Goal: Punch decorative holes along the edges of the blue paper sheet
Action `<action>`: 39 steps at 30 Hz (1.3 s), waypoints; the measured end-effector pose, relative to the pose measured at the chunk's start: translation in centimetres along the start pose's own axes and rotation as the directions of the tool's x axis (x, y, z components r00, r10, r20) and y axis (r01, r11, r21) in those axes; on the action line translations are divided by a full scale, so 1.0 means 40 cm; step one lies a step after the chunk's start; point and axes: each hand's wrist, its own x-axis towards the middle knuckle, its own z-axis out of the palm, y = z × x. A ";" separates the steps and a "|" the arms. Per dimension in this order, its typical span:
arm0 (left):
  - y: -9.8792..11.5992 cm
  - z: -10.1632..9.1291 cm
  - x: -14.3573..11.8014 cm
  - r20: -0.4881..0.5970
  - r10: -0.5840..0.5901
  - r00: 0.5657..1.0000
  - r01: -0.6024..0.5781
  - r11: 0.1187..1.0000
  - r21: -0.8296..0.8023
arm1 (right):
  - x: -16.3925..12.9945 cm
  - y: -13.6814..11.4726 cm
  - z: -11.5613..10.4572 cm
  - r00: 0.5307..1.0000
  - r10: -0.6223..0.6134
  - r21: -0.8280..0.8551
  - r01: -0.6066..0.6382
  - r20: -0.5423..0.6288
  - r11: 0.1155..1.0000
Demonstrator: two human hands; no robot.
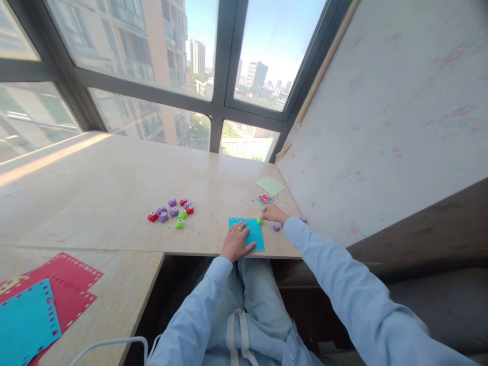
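Observation:
A sheet of blue paper (256,238) with small holes along its top and bottom edges lies near the front of the table. My left hand (237,241), fingers spread, presses flat on the sheet's left part. A ring shows on one finger. At the sheet's top right corner sits a small green craft paper punch (260,221). The curled fingers of my right hand (272,212) are on it from the right; their exact grip is too small to see. A purple punch (276,227) lies just below my right hand.
Several red, purple and green punches (174,211) cluster to the left. Red and blue paper bits (266,199) form a pile behind my right hand, before a pale green sheet (270,185). Punched red sheets (82,269) and a blue sheet (30,320) lie front left. A wall (381,127) bounds the right.

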 end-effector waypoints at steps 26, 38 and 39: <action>0.004 -0.004 0.011 -0.013 -0.028 1.000 0.028 0.999 0.032 | -0.173 0.068 -0.004 0.917 -0.252 0.005 0.266 -0.311 0.964; 0.001 0.007 0.001 -0.021 -0.066 0.998 0.064 0.995 -0.083 | -0.261 -0.067 0.229 0.756 -0.252 0.332 0.527 -0.604 0.783; -0.003 0.010 0.003 -0.026 -0.088 0.996 0.084 0.988 -0.126 | -0.259 -0.064 0.242 0.752 -0.192 0.360 0.503 -0.631 0.786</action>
